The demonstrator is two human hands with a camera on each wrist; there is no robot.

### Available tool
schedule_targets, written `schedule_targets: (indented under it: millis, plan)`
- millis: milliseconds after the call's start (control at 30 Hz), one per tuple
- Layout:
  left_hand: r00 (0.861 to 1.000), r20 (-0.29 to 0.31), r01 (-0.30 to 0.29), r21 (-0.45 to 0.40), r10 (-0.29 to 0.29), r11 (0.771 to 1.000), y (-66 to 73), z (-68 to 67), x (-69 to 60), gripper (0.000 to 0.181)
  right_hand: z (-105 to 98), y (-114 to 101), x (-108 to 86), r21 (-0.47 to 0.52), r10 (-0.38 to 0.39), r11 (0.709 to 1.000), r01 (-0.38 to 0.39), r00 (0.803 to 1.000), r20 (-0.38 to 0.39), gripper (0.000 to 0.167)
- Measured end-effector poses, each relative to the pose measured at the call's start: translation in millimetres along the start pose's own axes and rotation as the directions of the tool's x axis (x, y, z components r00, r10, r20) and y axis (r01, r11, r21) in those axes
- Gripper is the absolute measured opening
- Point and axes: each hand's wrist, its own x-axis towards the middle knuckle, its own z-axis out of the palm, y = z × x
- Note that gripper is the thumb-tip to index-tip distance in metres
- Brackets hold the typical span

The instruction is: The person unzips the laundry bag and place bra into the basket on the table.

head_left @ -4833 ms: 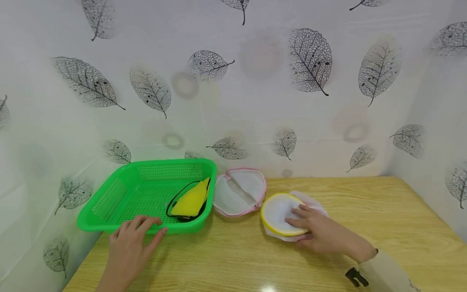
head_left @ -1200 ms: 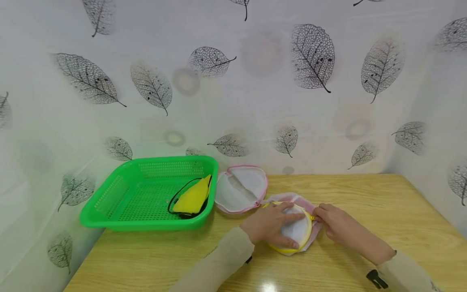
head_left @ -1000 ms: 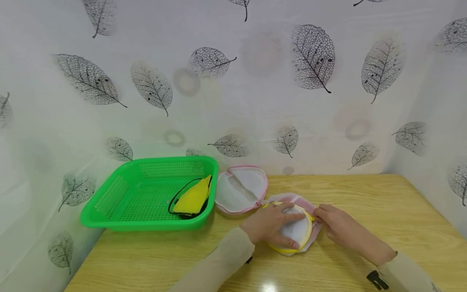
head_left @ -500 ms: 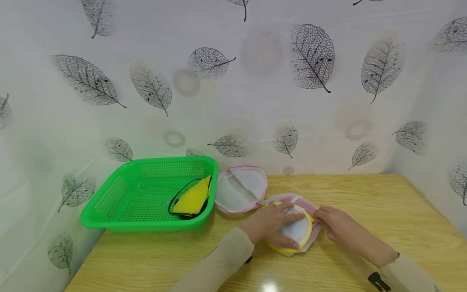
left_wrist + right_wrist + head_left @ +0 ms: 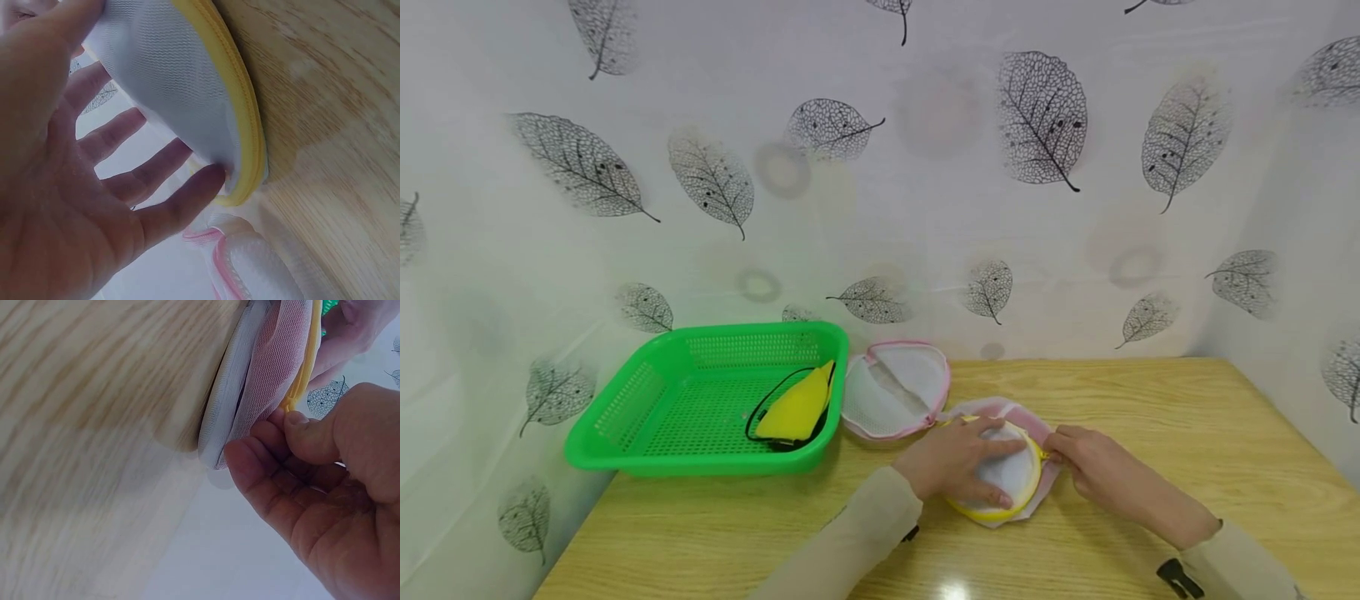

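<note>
A round white mesh laundry bag (image 5: 1006,472) with a yellow zipper rim lies on the table, its lower part showing pinkish in the right wrist view. My left hand (image 5: 957,462) rests on top of it with fingers spread. In the left wrist view those fingers (image 5: 181,203) reach out fairly straight and touch the white mesh (image 5: 169,75). At the bag's right edge my right hand (image 5: 1097,468) pinches the end of the yellow zipper (image 5: 303,375) between thumb and forefinger. The zipper pull itself is mostly hidden by the fingertips.
A second mesh bag (image 5: 928,375) with pink trim lies just behind, close to the green plastic basket (image 5: 700,464). Inside the basket sits a yellow item (image 5: 797,408) with a black cord. A leaf-patterned sheet (image 5: 880,208) hangs behind the wooden table (image 5: 1150,417).
Since the oldest frame, my left hand has left the basket rim for the bag's top, and my right hand has shifted to its right edge and pinched the zipper. The last second shows hardly any movement.
</note>
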Motion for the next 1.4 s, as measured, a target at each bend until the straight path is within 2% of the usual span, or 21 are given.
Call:
schedule_targets:
  millis: [200, 467, 700, 967, 1400]
  plan:
    - [1.000, 0.005, -0.010, -0.008, 0.010, 1.000, -0.4, -1.2, -0.4, 0.072, -0.1, -0.7, 0.1, 0.003, 0.004, 1.000, -0.004, 1.000, 0.027, 0.023]
    - [1.000, 0.014, -0.008, 0.006, 0.007, 1.000, -0.6, -1.3, -0.7, 0.073, 0.2, -1.1, -0.2, 0.033, -0.028, 0.999, 0.028, 1.000, -0.009, 0.023]
    - [1.000, 0.023, -0.002, 0.009, 0.002, 1.000, 0.3, -2.0, -0.9, 0.073, -0.6, -1.0, -1.5, 0.058, -0.023, 0.998, 0.022, 1.000, 0.003, 0.024]
    - [1.000, 0.024, -0.003, 0.008, 0.002, 1.000, 1.2, -1.7, -0.4, 0.073, -2.1, -1.2, -3.2, 0.078, -0.067, 0.995, 0.067, 0.998, 0.000, 0.026]
    - [0.999, 0.028, 0.017, -0.001, -0.017, 1.000, 2.5, -1.2, -0.3, 0.073, -2.5, -0.4, -4.4, 0.136, -0.061, 0.989, 0.055, 0.997, 0.038, 0.027]
